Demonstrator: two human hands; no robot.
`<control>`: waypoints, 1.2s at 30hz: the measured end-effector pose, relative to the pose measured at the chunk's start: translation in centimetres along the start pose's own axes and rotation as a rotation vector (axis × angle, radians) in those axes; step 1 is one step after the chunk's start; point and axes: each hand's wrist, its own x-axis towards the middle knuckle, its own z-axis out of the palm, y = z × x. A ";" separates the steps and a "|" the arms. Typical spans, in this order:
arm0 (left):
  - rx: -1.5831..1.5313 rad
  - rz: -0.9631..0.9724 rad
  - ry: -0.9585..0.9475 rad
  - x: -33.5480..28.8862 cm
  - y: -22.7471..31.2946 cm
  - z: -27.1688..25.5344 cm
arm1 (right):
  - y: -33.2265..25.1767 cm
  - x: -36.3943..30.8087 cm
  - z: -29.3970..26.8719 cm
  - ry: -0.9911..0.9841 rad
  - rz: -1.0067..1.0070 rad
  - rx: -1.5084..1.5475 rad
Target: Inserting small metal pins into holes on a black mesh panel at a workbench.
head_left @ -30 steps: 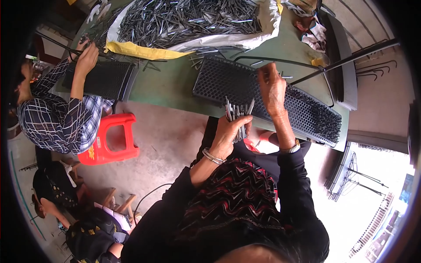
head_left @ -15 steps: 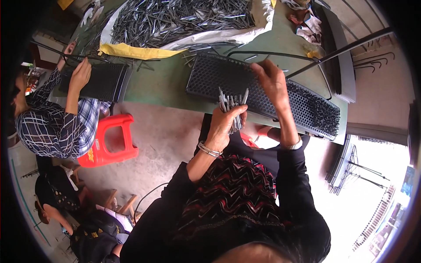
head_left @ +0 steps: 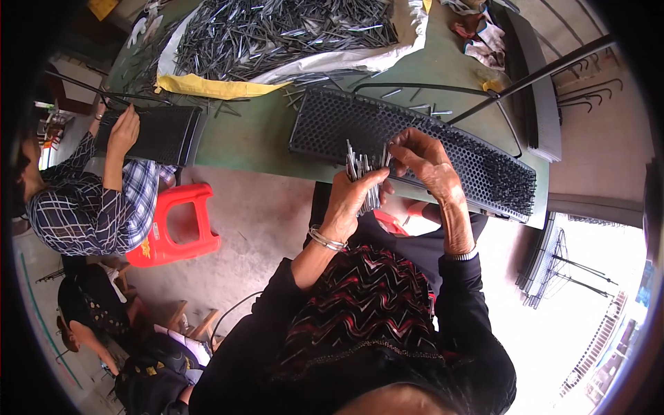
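Observation:
My left hand [head_left: 346, 200] is closed around a bundle of thin silvery metal rods [head_left: 361, 166], their ends sticking up above the thumb. Beside it, my right hand [head_left: 430, 166] has its thumb and forefinger pinched at the top end of one rod [head_left: 385, 153] on the bundle's right edge. Under and behind both hands lies a long dark perforated tray [head_left: 339, 114], full of round holes. Toward its right end, many short dark pieces [head_left: 512, 183] stand packed in the holes. The middle of the tray is partly covered by my right hand.
A large heap of loose rods [head_left: 277, 34] lies on a white sheet [head_left: 346, 63] at the back of the green table [head_left: 235, 142]. Black bars [head_left: 532, 79] cross above the tray's right side. Gloves [head_left: 487, 45] lie at back right. Left, a co-worker [head_left: 90, 200] handles another tray beside a red stool [head_left: 169, 228].
My right hand has come from above the tray back toward the bundle, and its fingers have closed on a rod. The left hand still holds the bundle in nearly the same place.

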 end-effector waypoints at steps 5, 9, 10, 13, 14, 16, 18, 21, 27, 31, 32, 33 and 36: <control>0.048 -0.017 -0.022 0.1 0.0 0.2 | -0.1 -0.3 -0.2 -0.022 -0.007 -0.040; 0.059 -0.004 -0.042 0.4 -0.4 0.2 | -0.1 -0.2 -0.8 -0.058 -0.026 -0.157; 0.046 -0.013 -0.038 0.4 -0.5 0.1 | -0.3 -0.2 -0.9 -0.059 -0.026 -0.157; -0.070 -0.050 -0.059 0.9 -1.0 -0.8 | -0.7 -0.3 -0.8 0.098 -0.089 -0.126; -0.074 -0.050 -0.056 1.1 -1.2 -1.0 | -1.0 -0.1 -0.7 0.094 -0.087 -0.129; -0.254 -0.100 -0.088 1.5 -1.3 -1.5 | -1.8 1.0 -0.4 0.440 -0.291 -0.279; -0.318 -0.180 -0.092 1.5 -1.3 -1.6 | -1.3 2.5 -0.2 0.492 -0.329 -0.307; -0.538 -0.243 -0.175 1.3 -1.2 -0.9 | 0.1 4.5 0.2 0.581 -0.416 -0.414; -0.592 -0.296 -0.143 0.9 -0.7 -0.1 | 2.4 6.4 -0.4 0.568 -0.558 -0.695; -0.451 -0.230 -0.172 1.1 -1.4 -0.6 | 1.7 6.4 -0.2 0.568 -0.629 -0.854; -0.374 -0.191 -0.159 1.1 -1.4 -0.6 | 1.6 6.3 -0.2 0.568 -0.633 -0.855; -0.375 -0.187 -0.160 1.1 -1.4 -0.6 | 1.6 6.3 -0.2 0.556 -0.620 -0.857; -0.308 -0.141 -0.138 1.2 -1.4 -0.6 | 2.0 6.6 -0.6 0.510 -0.621 -0.866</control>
